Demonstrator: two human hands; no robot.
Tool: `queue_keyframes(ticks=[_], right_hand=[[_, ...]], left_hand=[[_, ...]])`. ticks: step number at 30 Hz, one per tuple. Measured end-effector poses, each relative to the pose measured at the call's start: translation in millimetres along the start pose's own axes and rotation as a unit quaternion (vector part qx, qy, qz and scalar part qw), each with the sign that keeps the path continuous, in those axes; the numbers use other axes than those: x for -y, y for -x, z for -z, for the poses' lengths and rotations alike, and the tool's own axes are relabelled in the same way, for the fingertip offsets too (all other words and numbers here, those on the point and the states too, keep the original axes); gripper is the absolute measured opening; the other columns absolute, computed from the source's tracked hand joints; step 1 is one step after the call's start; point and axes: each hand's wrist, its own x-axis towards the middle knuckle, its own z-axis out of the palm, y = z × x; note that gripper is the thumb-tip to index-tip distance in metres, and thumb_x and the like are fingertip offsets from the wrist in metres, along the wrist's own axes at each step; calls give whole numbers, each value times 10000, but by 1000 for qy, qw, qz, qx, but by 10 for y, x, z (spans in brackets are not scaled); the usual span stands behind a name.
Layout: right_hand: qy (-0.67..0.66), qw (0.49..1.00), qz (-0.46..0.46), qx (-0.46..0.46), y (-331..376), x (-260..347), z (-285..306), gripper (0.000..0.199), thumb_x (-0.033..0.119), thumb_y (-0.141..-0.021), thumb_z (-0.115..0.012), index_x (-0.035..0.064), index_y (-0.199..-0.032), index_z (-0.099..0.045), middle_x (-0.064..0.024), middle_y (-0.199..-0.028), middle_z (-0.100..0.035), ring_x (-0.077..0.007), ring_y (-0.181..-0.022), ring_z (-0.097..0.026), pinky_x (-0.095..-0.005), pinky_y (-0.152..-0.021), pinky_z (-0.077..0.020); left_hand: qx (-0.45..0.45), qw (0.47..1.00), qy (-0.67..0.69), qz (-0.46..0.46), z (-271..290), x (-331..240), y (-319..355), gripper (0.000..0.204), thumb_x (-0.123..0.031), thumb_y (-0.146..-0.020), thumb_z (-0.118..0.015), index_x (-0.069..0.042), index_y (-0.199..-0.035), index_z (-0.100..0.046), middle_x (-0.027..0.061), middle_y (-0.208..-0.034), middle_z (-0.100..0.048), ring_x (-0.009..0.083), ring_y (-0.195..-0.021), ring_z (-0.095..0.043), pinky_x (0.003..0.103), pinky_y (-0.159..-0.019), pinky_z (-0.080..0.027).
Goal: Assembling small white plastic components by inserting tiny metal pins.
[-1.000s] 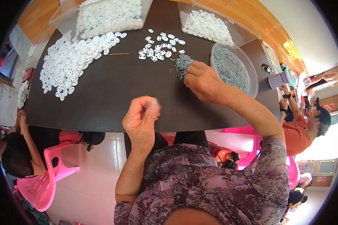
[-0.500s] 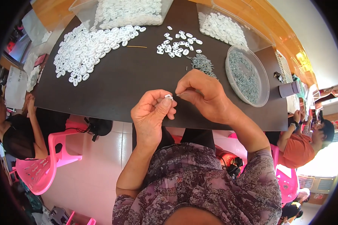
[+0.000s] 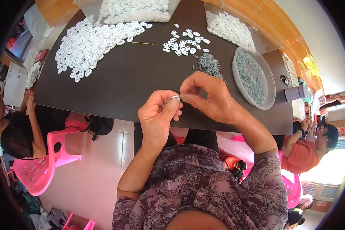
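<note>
Pink plastic chair point(image 3: 42, 168), grey cup point(image 3: 295, 93), seated person in orange shirt point(image 3: 304, 153)

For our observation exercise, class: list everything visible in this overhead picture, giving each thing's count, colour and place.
small white piece: one, white, pinched between both hands
table: one, dark, centre
large pile of white pieces: many, white, table's far left
small group of white pieces: a couple of dozen, white, far centre
grey parts heap: many, grey, beside the tray
round tray: one, clear, holding grey parts, right
clear bags: two, holding white pieces, far edge
pink chair: one, pink, lower left
left hand: holding the piece
right hand: fingertips at the piece
</note>
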Motion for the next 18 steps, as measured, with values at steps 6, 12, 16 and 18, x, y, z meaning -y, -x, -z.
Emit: queue_keyframes(ticks=[6,12,16,18], right_hand=[[-13,1000,-25,1,-16,27,-37,114,5,-779,-636,-7,-868,-565,-73,-786,-581,-141,-696,-591,-271,-634,-485],[-53,996,-70,-12,-5,38,-88,139,9,-788,-639,-3,-911,-575,-46,-818,-598,-101,-742,-576,-246,-679,-477],[-108,988,-111,-16,-5,39,-107,146,10,-793,-639,-6,-924,-574,-35,-845,-594,-85,-775,-565,-232,-700,-471],[-105,990,-92,-27,-7,28,-127,140,23,-793,-639,-7,-910,-569,-39,-802,-598,-86,-736,-572,-236,-662,-472]], left_hand=[[-15,1000,2,-21,-29,39,20,119,-96,-894,-588,10,-947,-579,39,-776,-590,60,-621,-513,186,-559,-443],[-26,999,11,-38,-25,45,8,111,-105,-900,-581,-1,-937,-566,33,-767,-579,59,-611,-503,186,-550,-437],[-23,999,19,-33,-17,53,8,115,-113,-901,-581,-2,-930,-565,35,-764,-578,59,-606,-506,189,-543,-439],[-24,999,21,-33,-8,57,5,118,-115,-901,-581,-2,-930,-565,36,-763,-578,60,-604,-506,190,-541,-440]])
